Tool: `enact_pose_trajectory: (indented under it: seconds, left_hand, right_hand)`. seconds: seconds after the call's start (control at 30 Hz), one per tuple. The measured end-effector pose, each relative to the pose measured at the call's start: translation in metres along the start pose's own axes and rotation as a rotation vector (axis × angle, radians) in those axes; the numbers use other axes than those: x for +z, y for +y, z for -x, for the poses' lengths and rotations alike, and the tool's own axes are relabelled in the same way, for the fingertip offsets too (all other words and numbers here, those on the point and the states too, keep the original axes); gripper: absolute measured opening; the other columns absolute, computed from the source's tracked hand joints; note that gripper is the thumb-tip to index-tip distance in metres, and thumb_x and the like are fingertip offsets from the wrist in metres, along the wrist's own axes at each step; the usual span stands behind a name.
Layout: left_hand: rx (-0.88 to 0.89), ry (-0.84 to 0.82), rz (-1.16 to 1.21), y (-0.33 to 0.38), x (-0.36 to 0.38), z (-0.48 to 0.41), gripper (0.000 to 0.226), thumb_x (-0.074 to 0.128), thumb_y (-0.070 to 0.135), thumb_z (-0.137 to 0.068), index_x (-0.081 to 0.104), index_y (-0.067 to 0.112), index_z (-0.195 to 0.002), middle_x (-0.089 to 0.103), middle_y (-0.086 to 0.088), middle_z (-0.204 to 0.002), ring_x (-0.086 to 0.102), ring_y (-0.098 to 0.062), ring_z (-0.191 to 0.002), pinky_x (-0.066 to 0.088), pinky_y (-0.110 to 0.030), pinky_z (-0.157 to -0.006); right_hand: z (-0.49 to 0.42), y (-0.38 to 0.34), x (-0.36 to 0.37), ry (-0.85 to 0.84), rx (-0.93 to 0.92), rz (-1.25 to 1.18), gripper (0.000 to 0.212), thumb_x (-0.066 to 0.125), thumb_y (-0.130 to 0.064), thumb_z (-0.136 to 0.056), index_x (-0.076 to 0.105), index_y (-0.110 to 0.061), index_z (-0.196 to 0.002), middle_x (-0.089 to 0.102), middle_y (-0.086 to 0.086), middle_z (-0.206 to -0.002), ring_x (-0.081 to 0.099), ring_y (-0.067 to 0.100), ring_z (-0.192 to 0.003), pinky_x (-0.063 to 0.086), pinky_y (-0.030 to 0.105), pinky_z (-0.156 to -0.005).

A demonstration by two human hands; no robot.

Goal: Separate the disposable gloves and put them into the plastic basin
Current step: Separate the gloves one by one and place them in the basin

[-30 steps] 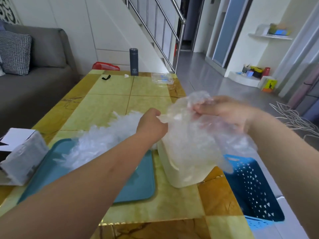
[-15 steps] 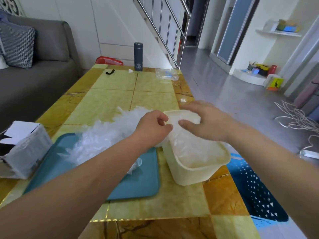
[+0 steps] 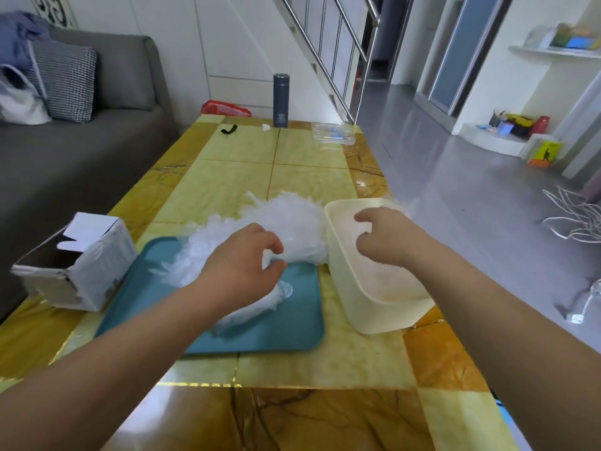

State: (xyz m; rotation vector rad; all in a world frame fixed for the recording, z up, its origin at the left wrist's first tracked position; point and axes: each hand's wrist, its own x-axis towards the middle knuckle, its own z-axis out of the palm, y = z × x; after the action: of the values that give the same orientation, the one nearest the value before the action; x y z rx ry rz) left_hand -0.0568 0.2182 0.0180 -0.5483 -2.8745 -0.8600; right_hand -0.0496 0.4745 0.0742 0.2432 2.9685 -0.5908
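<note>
The disposable gloves (image 3: pixel 292 222), a heap of limp, featherlight, clingy film on the teal tray (image 3: pixel 292 323) just beside the plastic basin (image 3: pixel 374 315), probably want pinching singly at a cuff, while the left hand (image 3: pixel 237 271) above them and the right hand (image 3: pixel 390 240) in the basin show half-curled fingers gripping nothing evident.

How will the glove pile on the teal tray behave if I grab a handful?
Probably floppy and very light: the pile of disposable gloves is thin, crinkled, see-through film with loose ends sticking out. It lies as one tangled heap, so a grip may lift several at once. Pushed, it would likely slide easily over the smooth teal tray.
</note>
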Motion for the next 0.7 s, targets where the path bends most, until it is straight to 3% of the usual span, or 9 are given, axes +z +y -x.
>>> enact_pose_trajectory:
  seconds: [0.13, 0.2, 0.27, 0.33, 0.4, 0.5, 0.63, 0.7]
  left_hand:
    - [-0.048, -0.045, -0.356, -0.036, -0.003, 0.036, 0.054, 0.068, 0.052, -0.091, 0.058, 0.030, -0.139, 0.044, 0.004, -0.156, 0.042, -0.025, -0.138, 0.042, -0.042, -0.108]
    - [-0.115, -0.106, -0.348, -0.047, 0.003, 0.045, 0.062, 0.063, 0.053, -0.094, 0.047, 0.031, -0.150, 0.035, 0.005, -0.163, 0.035, -0.024, -0.145, 0.038, -0.042, -0.114]
    - [-0.142, -0.103, -0.299, -0.061, 0.009, 0.054, 0.059, 0.062, 0.048, -0.097, 0.047, 0.031, -0.150, 0.042, 0.006, -0.158, 0.040, -0.022, -0.141, 0.040, -0.041, -0.111]
    - [-0.139, -0.083, -0.289, -0.071, 0.013, 0.056, 0.047, 0.061, 0.042, -0.098, 0.055, 0.031, -0.144, 0.054, 0.007, -0.145, 0.047, -0.021, -0.132, 0.045, -0.039, -0.102]
    - [-0.134, -0.088, -0.263, -0.080, 0.018, 0.055, 0.034, 0.059, 0.035, -0.099, 0.065, 0.031, -0.132, 0.062, 0.006, -0.130, 0.052, -0.022, -0.122, 0.049, -0.039, -0.095]
    - [-0.118, -0.052, -0.169, -0.091, 0.024, 0.056, 0.018, 0.058, 0.031, -0.100, 0.075, 0.030, -0.104, 0.066, 0.004, -0.105, 0.059, -0.024, -0.104, 0.052, -0.042, -0.083]
    - [-0.152, 0.058, 0.040, -0.092, 0.020, 0.052, 0.010, 0.067, 0.027, -0.097, 0.076, 0.024, -0.093, 0.071, 0.005, -0.099, 0.064, -0.022, -0.098, 0.053, -0.039, -0.083]
    - [-0.214, 0.149, 0.150, -0.086, 0.013, 0.051, 0.013, 0.078, 0.028, -0.089, 0.069, 0.026, -0.079, 0.072, 0.010, -0.095, 0.066, -0.016, -0.094, 0.053, -0.036, -0.082]
  right_hand:
    - [0.038, -0.046, 0.006, 0.327, -0.158, -0.094, 0.059, 0.048, -0.004, -0.085, 0.061, -0.021, -0.140, 0.057, 0.000, -0.146, 0.055, 0.021, -0.131, 0.049, 0.036, -0.101]
    - [0.049, -0.070, 0.032, 0.305, -0.280, -0.280, 0.050, 0.047, -0.002, -0.086, 0.071, -0.019, -0.127, 0.066, -0.002, -0.134, 0.061, 0.016, -0.121, 0.051, 0.034, -0.102]
    - [0.051, -0.086, 0.068, 0.151, -0.289, -0.419, 0.044, 0.048, -0.001, -0.090, 0.075, -0.018, -0.120, 0.072, -0.004, -0.123, 0.065, 0.010, -0.112, 0.050, 0.020, -0.096]
    - [0.048, -0.087, 0.100, 0.021, -0.256, -0.458, 0.041, 0.049, -0.004, -0.094, 0.074, -0.020, -0.121, 0.073, -0.007, -0.119, 0.066, 0.002, -0.096, 0.046, 0.003, -0.078]
    - [0.046, -0.082, 0.125, -0.022, -0.228, -0.472, 0.037, 0.051, -0.006, -0.097, 0.074, -0.021, -0.122, 0.072, -0.010, -0.115, 0.063, -0.004, -0.085, 0.047, 0.002, -0.072]
    - [0.044, -0.077, 0.145, 0.019, -0.176, -0.555, 0.035, 0.055, -0.009, -0.097, 0.071, -0.023, -0.125, 0.070, -0.012, -0.116, 0.064, -0.003, -0.096, 0.053, 0.014, -0.091]
    - [0.039, -0.072, 0.155, 0.087, -0.145, -0.624, 0.044, 0.061, -0.010, -0.094, 0.062, -0.024, -0.136, 0.063, -0.012, -0.132, 0.060, 0.008, -0.117, 0.051, 0.029, -0.103]
    - [0.040, -0.071, 0.156, 0.117, -0.143, -0.658, 0.050, 0.064, -0.011, -0.094, 0.058, -0.025, -0.141, 0.059, -0.012, -0.137, 0.057, 0.008, -0.121, 0.050, 0.027, -0.103]
